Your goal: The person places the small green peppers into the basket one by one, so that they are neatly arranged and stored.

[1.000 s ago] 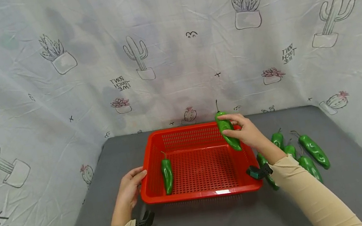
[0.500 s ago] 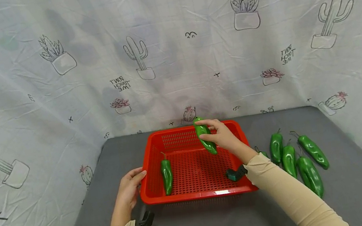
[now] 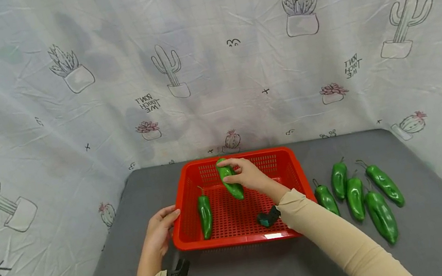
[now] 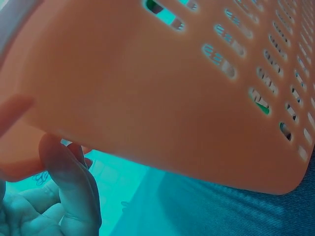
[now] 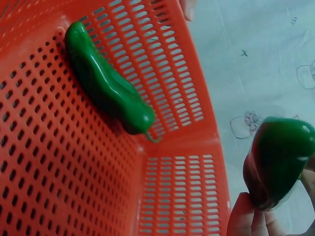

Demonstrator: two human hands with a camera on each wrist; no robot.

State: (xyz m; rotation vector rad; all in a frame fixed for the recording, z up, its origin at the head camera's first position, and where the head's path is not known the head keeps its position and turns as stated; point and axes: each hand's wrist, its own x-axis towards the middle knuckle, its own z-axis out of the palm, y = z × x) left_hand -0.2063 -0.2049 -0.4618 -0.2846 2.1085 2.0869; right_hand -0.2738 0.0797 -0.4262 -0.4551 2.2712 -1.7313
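Pepper [image 3: 225, 171], glossy green, tapered, pinched by right grip [image 3: 248, 174]; likely light, firm, slick, best held mid-body. Left grip [image 3: 159, 228] holds red perforated plastic basket [image 3: 239, 239] by its rim.

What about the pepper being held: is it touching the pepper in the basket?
Apart. In the head view, the red basket shows plainly between the held pepper in the right hand and the lying pepper.

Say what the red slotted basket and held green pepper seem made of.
The red rectangular slotted basket looks like moulded plastic, smooth and slightly shiny: regular openings, a glint along its near rim. The glossy green elongated pepper in the right hand has a smooth, waxy-looking surface with bright highlights; real vegetable or plastic imitation, I can't tell.
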